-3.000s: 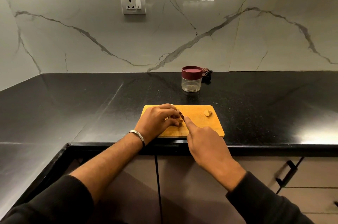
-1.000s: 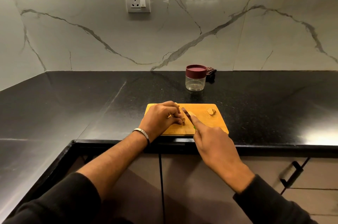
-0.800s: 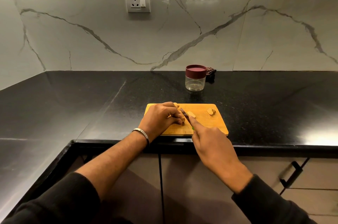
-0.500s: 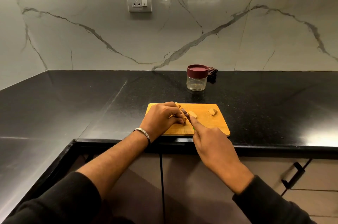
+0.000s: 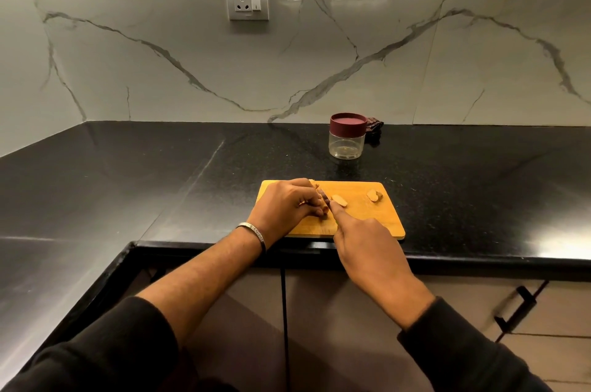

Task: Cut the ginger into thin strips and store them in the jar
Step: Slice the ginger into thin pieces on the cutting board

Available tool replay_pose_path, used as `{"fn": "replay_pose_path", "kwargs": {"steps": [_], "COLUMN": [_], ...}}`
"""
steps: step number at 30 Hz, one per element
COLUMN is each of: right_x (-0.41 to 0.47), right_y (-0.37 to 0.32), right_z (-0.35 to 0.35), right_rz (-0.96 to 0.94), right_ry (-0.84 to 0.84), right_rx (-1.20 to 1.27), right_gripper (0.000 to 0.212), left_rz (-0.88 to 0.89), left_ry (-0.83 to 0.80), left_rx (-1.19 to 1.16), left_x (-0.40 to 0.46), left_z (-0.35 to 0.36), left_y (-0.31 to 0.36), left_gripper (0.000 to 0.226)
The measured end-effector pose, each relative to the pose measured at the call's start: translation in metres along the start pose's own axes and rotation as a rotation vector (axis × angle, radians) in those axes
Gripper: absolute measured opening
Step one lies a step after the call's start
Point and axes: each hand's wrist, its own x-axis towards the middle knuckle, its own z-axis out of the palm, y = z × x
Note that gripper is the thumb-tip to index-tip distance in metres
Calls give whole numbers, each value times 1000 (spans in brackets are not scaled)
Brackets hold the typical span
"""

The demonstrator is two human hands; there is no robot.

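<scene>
Ginger (image 5: 315, 187) is held on the cutting board (image 5: 383, 219) by the curled left hand (image 5: 284, 204). A knife (image 5: 325, 197) is held in the closed grip of the right hand (image 5: 367, 241). A lidded jar (image 5: 347, 135) is placed behind the board.

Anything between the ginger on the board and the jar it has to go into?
Yes: the maroon lid is on the jar, closing it. The black counter between the cutting board and the jar is bare. Ginger slices lie on the board.

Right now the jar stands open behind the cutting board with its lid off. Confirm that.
Not quite: in the head view the jar stands behind the cutting board, but its maroon lid is still on, so it is closed.
</scene>
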Motion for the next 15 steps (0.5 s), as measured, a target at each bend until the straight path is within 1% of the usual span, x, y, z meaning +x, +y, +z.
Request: {"fn": "replay_pose_path", "kwargs": {"steps": [6,8,10,15], "right_x": [10,7,-1,-17], "right_y": [-1,1,2,6], "right_z": [5,5,5,1], "right_rz": [-27,-23,-9,4], "right_ry": [-9,-39,-78,-106], "right_rx": [39,38,22,-50], "right_gripper": [52,53,55,57], "left_rz": [10,8,-1,-3], "left_ry": [1,5,4,-1], "left_rx": [6,4,2,-6], "left_x": [0,1,1,1], "left_z": [-1,0,1,2], "left_y": [-1,-1,-3,-3], "left_gripper": [9,7,5,3]}}
